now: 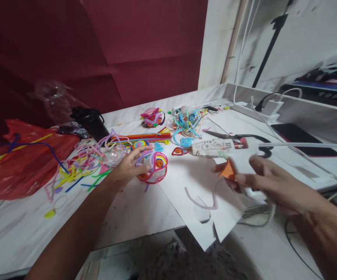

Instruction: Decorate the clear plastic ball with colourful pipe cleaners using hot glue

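Note:
My left hand is closed on a round ornament decorated with coloured pipe cleaners in purple, pink, yellow and orange. The fingers hold it from its left side, above the front part of the table. Wrapped round the handle of a white glue gun is my right hand, near the orange trigger. The gun's nozzle points left, toward a small red and orange pipe-cleaner piece. Below the gun, white paper carries a bent, pale purple pipe cleaner.
Black-handled scissors lie behind the gun. A phone and white cables are at the right. Blue pipe cleaners and a pink decorated piece sit at the back. Loose pipe cleaners, a black bottle and a red plastic bag fill the left.

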`<action>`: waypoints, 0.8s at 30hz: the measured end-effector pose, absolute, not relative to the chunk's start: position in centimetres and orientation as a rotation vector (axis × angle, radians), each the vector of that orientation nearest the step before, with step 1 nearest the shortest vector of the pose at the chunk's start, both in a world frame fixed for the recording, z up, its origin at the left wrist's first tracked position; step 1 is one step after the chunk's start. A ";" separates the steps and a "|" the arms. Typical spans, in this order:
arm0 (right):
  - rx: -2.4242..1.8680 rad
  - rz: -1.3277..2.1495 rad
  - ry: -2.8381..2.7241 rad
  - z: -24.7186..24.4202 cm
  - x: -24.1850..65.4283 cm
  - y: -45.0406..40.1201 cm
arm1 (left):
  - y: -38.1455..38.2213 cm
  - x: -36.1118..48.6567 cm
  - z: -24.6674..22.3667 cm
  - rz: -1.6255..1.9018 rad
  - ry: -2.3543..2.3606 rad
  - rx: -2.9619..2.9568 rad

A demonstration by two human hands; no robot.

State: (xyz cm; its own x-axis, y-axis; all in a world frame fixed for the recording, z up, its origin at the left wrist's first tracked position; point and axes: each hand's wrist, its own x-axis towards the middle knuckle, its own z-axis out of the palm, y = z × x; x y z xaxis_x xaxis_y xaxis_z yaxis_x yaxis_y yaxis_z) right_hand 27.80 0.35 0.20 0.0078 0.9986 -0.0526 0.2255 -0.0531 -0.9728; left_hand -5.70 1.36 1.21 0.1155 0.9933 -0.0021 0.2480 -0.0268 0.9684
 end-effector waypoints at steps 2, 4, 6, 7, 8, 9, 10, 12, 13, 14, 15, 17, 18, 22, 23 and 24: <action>-1.372 1.137 -1.515 0.3 27.1 -0.3 | 1.3 -5.8 1.2 0.989 1.302 1.445; -1.306 1.126 -1.681 0.5 26.4 -0.9 | 1.3 -5.8 1.3 0.976 1.314 1.441; -1.213 1.128 -1.825 0.9 25.5 -1.3 | 1.4 -5.9 1.3 0.968 1.311 1.444; -1.159 1.139 -1.863 1.1 25.0 -1.4 | 1.4 -6.0 1.2 0.968 1.298 1.451; -1.113 1.147 -1.875 1.3 24.6 -1.6 | 1.5 -6.0 1.2 0.969 1.282 1.459; -1.079 1.152 -1.872 1.5 24.1 -1.7 | 1.6 -6.1 1.1 0.966 1.266 1.467; -1.054 1.148 -1.860 1.6 23.7 -1.7 | 1.6 -6.2 1.0 0.961 1.256 1.472; -1.006 1.113 -1.858 1.6 23.1 -1.8 | 1.7 -6.2 0.9 0.953 1.251 1.472; -0.982 1.090 -1.876 1.4 22.8 -1.8 | 1.8 -6.2 0.9 0.951 1.251 1.466; -0.963 1.070 -1.897 1.2 22.7 -1.7 | 1.8 -6.2 0.9 0.952 1.253 1.456; -0.952 1.055 -1.919 1.0 22.6 -1.7 | 1.8 -6.2 0.9 0.953 1.252 1.446; -0.955 1.045 -1.962 0.4 22.5 -1.6 | 1.7 -6.1 0.9 0.956 1.240 1.427; -0.964 1.050 -1.979 0.0 22.4 -1.5 | 1.7 -6.1 1.0 0.956 1.235 1.419; -1.022 1.037 -2.007 -0.8 22.3 -1.4 | 1.7 -6.1 0.9 0.959 1.236 1.417; -1.027 1.024 -2.010 -0.9 22.2 -1.4 | 1.7 -6.1 0.9 0.961 1.237 1.424; -1.037 1.006 -2.017 -0.9 22.1 -1.4 | 1.7 -6.2 0.9 0.964 1.237 1.431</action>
